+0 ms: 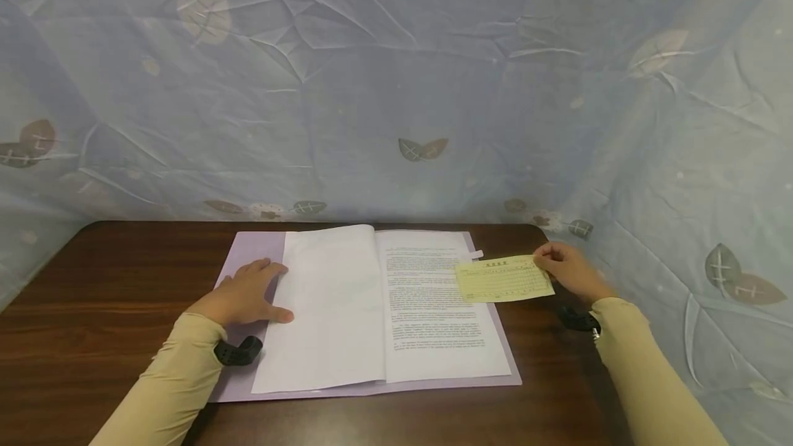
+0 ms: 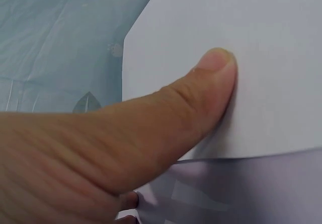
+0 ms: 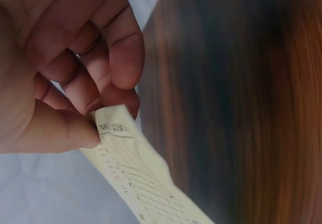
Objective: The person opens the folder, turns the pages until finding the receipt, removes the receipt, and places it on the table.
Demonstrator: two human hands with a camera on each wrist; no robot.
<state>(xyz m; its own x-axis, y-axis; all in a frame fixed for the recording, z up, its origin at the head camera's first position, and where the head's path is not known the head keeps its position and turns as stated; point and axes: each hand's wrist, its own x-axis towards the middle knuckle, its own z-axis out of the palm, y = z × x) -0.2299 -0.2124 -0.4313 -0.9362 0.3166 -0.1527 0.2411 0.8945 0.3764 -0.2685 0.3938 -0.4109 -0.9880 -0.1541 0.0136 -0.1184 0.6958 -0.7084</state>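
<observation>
A purple folder point(image 1: 230, 385) lies spread on the table with sheets inside. Its left side carries a blank white page point(image 1: 328, 308), its right side a printed page point(image 1: 434, 322). My left hand point(image 1: 244, 298) rests over the left edge of the blank page, fingers spread. In the left wrist view, the thumb point(image 2: 201, 90) lies on the white sheet. By its top right corner, my right hand point(image 1: 568, 268) pinches a yellow printed form slip point(image 1: 504, 279). The slip's left part overlaps the printed page; the right wrist view shows it between thumb and fingers.
The dark wooden table point(image 1: 111, 308) extends left of the folder and in front of it. A small pale tab point(image 1: 476, 254) sticks out at the folder's right edge. Patterned cloth point(image 1: 347, 109) hangs behind the table and along the right.
</observation>
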